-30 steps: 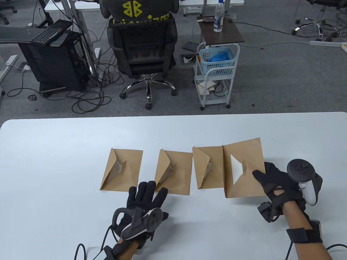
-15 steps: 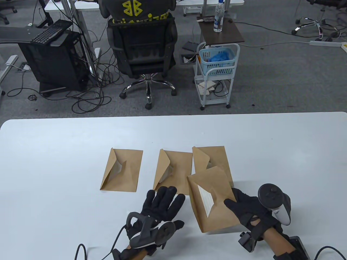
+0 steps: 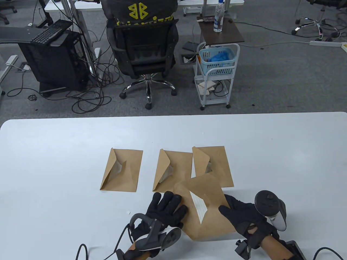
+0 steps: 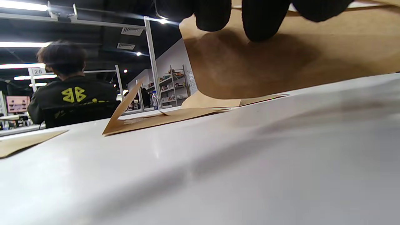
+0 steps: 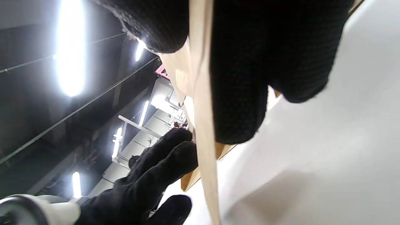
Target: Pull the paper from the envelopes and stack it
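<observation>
Three brown envelopes lie in a row on the white table, with flaps open to the left: left (image 3: 121, 169), middle (image 3: 169, 170) and right (image 3: 214, 165). My right hand (image 3: 225, 207) grips the right edge of a fourth envelope (image 3: 208, 216) and holds it tilted near the table's front. White paper (image 3: 199, 207) shows in its open mouth. My left hand (image 3: 170, 205) has its fingers spread and touches the envelope's left edge. In the left wrist view the fingertips (image 4: 262, 18) rest against the raised envelope (image 4: 281, 68). In the right wrist view my fingers (image 5: 243, 62) pinch the envelope's edge (image 5: 203, 109).
The held envelope overlaps the near corners of the middle and right envelopes. The table (image 3: 54, 151) stretches wide to both sides. Beyond its far edge are a person on an office chair (image 3: 143, 46) and a white cart (image 3: 217, 73).
My right hand has carried the fourth envelope from the right end of the row towards me and to the left. My left hand has moved right and now touches its left edge.
</observation>
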A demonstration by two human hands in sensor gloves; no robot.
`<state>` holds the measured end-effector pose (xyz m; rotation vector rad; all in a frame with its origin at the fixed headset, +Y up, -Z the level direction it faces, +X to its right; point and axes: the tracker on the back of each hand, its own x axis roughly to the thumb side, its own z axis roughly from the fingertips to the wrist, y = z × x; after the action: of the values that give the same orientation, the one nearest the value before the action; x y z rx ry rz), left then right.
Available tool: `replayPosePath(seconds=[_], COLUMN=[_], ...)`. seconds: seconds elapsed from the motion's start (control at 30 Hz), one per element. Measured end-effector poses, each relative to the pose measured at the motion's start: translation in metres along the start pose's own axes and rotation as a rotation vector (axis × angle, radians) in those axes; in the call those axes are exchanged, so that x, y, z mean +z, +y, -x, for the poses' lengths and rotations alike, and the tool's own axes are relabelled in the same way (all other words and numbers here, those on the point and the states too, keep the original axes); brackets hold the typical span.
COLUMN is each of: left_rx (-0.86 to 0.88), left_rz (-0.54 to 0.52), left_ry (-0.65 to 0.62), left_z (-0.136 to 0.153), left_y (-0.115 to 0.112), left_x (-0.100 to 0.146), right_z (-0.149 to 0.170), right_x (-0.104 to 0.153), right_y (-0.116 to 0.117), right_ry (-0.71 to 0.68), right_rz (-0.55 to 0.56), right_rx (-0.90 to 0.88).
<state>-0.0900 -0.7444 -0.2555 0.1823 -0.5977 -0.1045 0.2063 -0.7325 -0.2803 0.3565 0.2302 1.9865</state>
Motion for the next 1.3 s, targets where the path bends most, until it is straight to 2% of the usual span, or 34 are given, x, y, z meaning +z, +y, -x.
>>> replayPosePath(seconds=[0.3,0.57,0.67,0.77,0.83,0.93,1.03,1.17,1.3], left_rx=[0.280,1.003,1.198,1.302,1.293,1.196,1.099,1.055,1.037], left_rz=[0.018,0.090,0.091,0.101,0.088,0.063,0.028,0.015,0.013], left_ry=[0.080,0.178,0.235,0.291,0.319,0.330,0.345,0.354,0.351], left_z=[0.009,0.020,0.023,0.029,0.033,0.034,0.032,0.033,0.037], left_y=[0.003,-0.003,-0.008,-0.010,-0.010,-0.007,-0.003,-0.002,-0.003], left_x=[-0.001,-0.006,-0.008,-0.006,-0.004,-0.002,-0.002,-0.001,-0.001], right_z=[0.003,-0.004,-0.008,-0.012,-0.015,-0.017,-0.017,-0.019,-0.019], right_x=[-0.001,-0.005,-0.005,-0.005,-0.003,-0.001,0.000,0.002,0.003], right_y=[0.008,0.026,0.033,0.038,0.039,0.040,0.039,0.036,0.034], right_ry=[-0.025,-0.104,-0.130,-0.135,-0.147,-0.124,-0.108,-0.116,-0.114], right_rz=[-0.094,-0.215,-0.261,-0.280,-0.250,-0.222,-0.148,-0.078,-0.054], right_rx=[-0.223,-0.259,-0.243,-0.195,-0.148,-0.070,-0.008,0.084,0.094])
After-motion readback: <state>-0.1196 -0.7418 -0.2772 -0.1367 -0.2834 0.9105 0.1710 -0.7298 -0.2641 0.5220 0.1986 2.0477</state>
